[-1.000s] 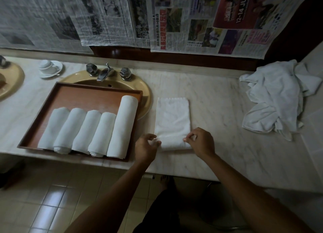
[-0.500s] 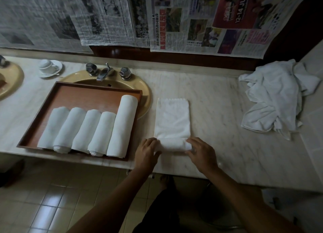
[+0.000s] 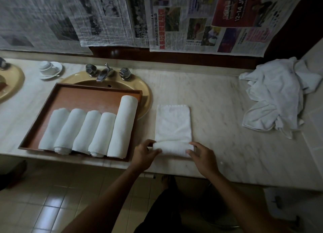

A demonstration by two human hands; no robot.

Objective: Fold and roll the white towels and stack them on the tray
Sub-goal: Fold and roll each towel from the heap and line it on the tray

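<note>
Hands at the near end of a folded white towel point(image 3: 173, 127) on the marble counter point(image 3: 218, 110). Left hand point(image 3: 144, 153) grips the left end of the rolled portion, thumb under and fingers curled over it; right hand point(image 3: 201, 156) holds the right end, fingers bent around the roll. Hands apart, one at each end of the roll. Rolled part lies across the towel's near edge; the remaining flat length extends away toward the wall.

Left of the towel: wooden tray point(image 3: 83, 96) sitting partly over a yellow sink basin point(image 3: 143, 92). Five rolled white towels point(image 3: 97, 131) lie side by side along the tray's near edge, touching; the rightmost is longer than the others. Tap point(image 3: 104, 74) with two knobs behind the basin. Cup and saucer point(image 3: 49, 68) further left. Heap of unfolded white towels point(image 3: 277, 96) at far right of the counter, well apart from the hands. Newspaper sheets point(image 3: 192, 19) hang on the wall behind
</note>
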